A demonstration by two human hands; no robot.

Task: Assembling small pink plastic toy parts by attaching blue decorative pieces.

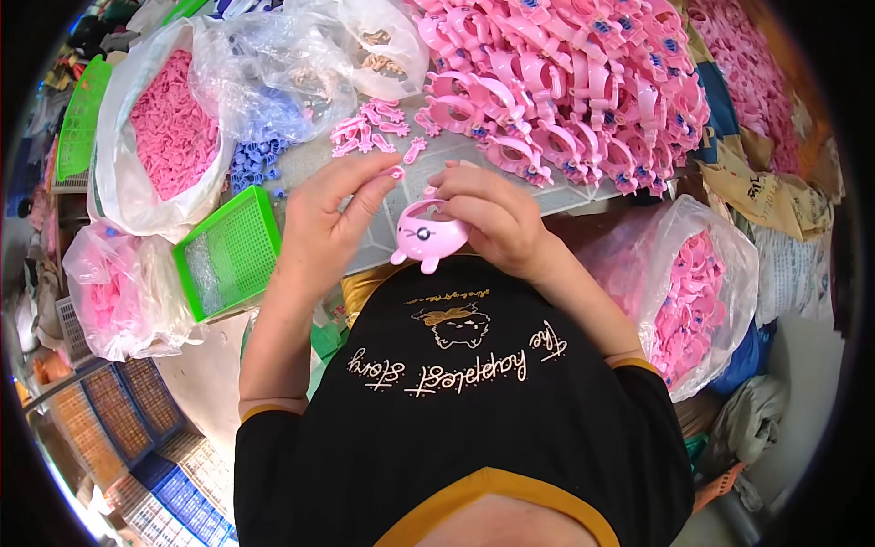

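Note:
My right hand point(497, 211) is closed around a pink plastic frame point(434, 239) shaped like an animal's face, with a dark printed eye and two small ears pointing toward me. Between the thumb and forefinger of my left hand point(333, 223) is a small pink plastic piece point(396, 172), close to the frame but apart from it. Just beyond my fingers, a loose pink piece point(415, 151) lies on the grey tabletop point(369, 246). Similar small pink pieces point(369, 128) are scattered a little farther left. My fingers partly cover the frame's far edge.
A large heap of pink frames point(565, 82) rises at the far right. Small blue parts point(255, 164) lie left, beside a green basket point(264, 228) and a white bag point(114, 173) of pink pieces. Another clear bag point(729, 237) of pink parts stands by my right arm.

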